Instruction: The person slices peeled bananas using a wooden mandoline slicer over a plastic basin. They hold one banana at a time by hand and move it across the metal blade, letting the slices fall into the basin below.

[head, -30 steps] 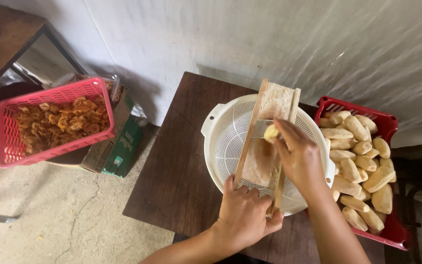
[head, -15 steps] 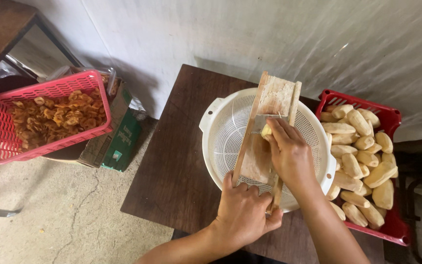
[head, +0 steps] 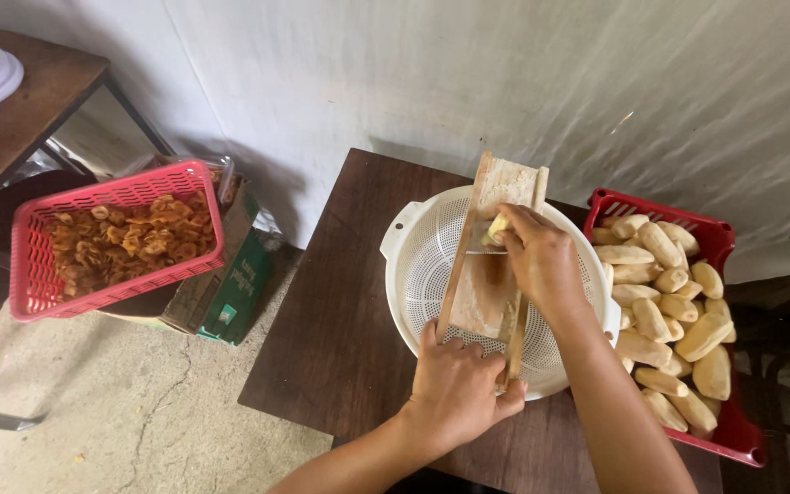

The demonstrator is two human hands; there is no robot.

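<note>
Standing against the wall, the dark wooden table (head: 340,338) carries a white perforated colander (head: 413,265) with a red basket of peeled pieces (head: 678,302) just right of it. Across the colander leans the wooden slicer board (head: 482,274) — its near end wrapped by the left hand (head: 459,389), fingers curled tight. Above that, the right hand (head: 541,261) pinches a small pale piece (head: 498,226) against the board — fingers pressed together.

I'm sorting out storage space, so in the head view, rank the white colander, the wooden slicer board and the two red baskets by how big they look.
1. White colander.
2. The two red baskets, too close to rank: the left basket sits farther away, on the floor side; the right basket is cut off by the arm.
3. Slicer board, held by both hands.
</note>
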